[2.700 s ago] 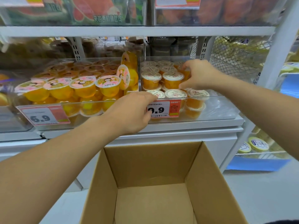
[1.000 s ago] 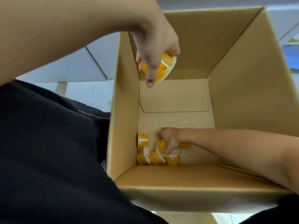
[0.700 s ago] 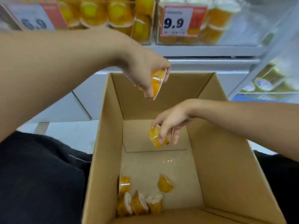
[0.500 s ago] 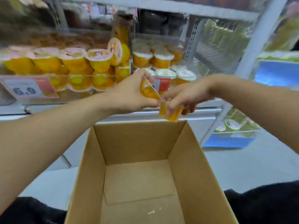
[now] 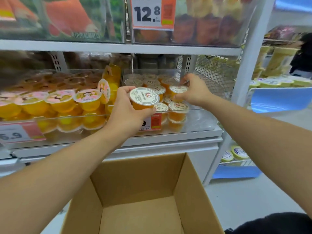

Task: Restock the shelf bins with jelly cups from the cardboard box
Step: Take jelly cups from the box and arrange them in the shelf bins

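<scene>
The box (image 5: 140, 188) is matt brown cardboard with a slightly fibrous face. The bins (image 5: 199, 119) are clear, glossy plastic, as are the cups (image 5: 176, 115) of orange jelly, each sealed with a smooth, shiny printed film lid (image 5: 144, 97). The shelf (image 5: 118, 48) looks like smooth white-painted metal with a perforated upright (image 5: 56, 60) and a wire mesh panel (image 5: 217, 71), and the price tags (image 5: 152, 12) are glossy printed paper.

Open brown cardboard box (image 5: 143, 191) below shelf; clear plastic bin (image 5: 199, 119) of orange jelly cups (image 5: 176, 112) above, right of fuller clear bin (image 5: 70, 125)
</scene>
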